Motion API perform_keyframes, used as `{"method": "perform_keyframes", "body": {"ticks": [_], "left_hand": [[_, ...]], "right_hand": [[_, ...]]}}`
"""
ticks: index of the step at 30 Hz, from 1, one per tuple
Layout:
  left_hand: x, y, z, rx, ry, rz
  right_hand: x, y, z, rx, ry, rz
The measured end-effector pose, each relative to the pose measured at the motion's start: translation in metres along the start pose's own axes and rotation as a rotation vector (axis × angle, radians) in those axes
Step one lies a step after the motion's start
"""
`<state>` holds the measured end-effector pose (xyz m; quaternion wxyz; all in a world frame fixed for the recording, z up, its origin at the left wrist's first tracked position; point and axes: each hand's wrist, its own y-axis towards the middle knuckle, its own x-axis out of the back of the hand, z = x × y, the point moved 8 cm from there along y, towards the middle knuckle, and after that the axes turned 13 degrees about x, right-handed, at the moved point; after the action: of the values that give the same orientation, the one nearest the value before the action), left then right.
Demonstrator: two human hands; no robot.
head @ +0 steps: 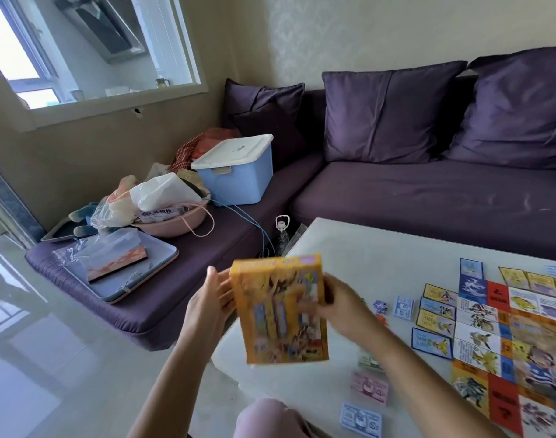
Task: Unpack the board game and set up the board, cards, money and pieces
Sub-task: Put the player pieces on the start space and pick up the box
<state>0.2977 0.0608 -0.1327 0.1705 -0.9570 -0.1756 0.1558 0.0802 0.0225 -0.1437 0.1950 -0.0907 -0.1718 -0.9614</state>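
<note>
**A:** Which containers are there, and what is in them?

**B:** The person holds the yellow-orange cardboard game box up over the near-left corner of the white worktop. Its printed face is towards the camera and it is slightly tilted. Its inside cannot be seen. A light-blue plastic storage bin stands on the purple sofa with its white lid on, so its contents are hidden. Near it, a round pink basin is heaped with white and clear plastic bags.

**A:** And the game's parts?

**B:** They are out on the worktop. The colourful game board lies flat at the right, with rectangular picture cards lined up along its left edge. Small stacks of paper money in blue and pink lie beside the person's right forearm.

**A:** How are the hands placed?

**B:** The right hand grasps the box by its right edge, with the thumb across the front. The left hand is released, with straight fingers and the palm turned to the box's left side. Blur hides whether it touches the box.
</note>
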Motion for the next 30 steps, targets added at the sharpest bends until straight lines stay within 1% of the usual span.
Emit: {"method": "perform_keyframes", "body": {"ticks": [2,3,4,6,7,9,13,16,18,19,20,23,26,27,28,30], "left_hand": [[0.001,0.02,-0.006,-0.031,0.043,-0.052],[0.0,0.029,-0.008,-0.061,0.133,-0.085],[-0.004,0.038,-0.009,-0.098,0.262,-0.122],[-0.02,0.055,-0.006,-0.168,0.589,-0.169],[-0.028,0.067,0.002,-0.169,0.737,-0.183],[-0.042,0.091,0.022,-0.138,0.954,-0.213],[-0.072,0.125,0.05,-0.156,1.206,-0.177],[-0.084,0.146,0.078,-0.116,1.498,-0.15],[-0.078,0.158,0.088,-0.106,1.556,-0.194],[-0.07,0.165,0.089,-0.098,1.501,-0.249],[-0.058,0.169,0.086,-0.093,1.394,-0.314],[-0.02,0.174,0.073,-0.054,1.005,-0.427],[0.013,0.172,0.046,-0.12,0.766,-0.52],[0.024,0.173,0.037,-0.117,0.673,-0.536],[0.034,0.175,0.03,-0.094,0.525,-0.525],[0.05,0.178,0.02,0.0,0.154,-0.478]], "right_hand": [[0.037,0.013,0.008,0.001,0.036,-0.203],[0.058,0.019,0.013,0.014,0.024,-0.304],[0.078,0.024,0.016,0.025,0.003,-0.387],[0.109,0.033,0.016,0.029,-0.032,-0.487],[0.12,0.037,0.013,0.016,-0.059,-0.511],[0.137,0.043,0.002,-0.011,-0.104,-0.544],[0.148,0.047,-0.025,-0.092,-0.086,-0.56],[0.151,0.049,-0.048,-0.159,-0.035,-0.587],[0.154,0.051,-0.062,-0.192,0.0,-0.628],[0.154,0.052,-0.069,-0.205,0.016,-0.64],[0.154,0.053,-0.075,-0.22,0.038,-0.647],[0.149,0.059,-0.091,-0.291,0.117,-0.639],[0.135,0.068,-0.105,-0.381,0.154,-0.611],[0.129,0.072,-0.109,-0.405,0.142,-0.592],[0.121,0.076,-0.113,-0.431,0.136,-0.571],[0.101,0.084,-0.123,-0.485,0.131,-0.517]]}}
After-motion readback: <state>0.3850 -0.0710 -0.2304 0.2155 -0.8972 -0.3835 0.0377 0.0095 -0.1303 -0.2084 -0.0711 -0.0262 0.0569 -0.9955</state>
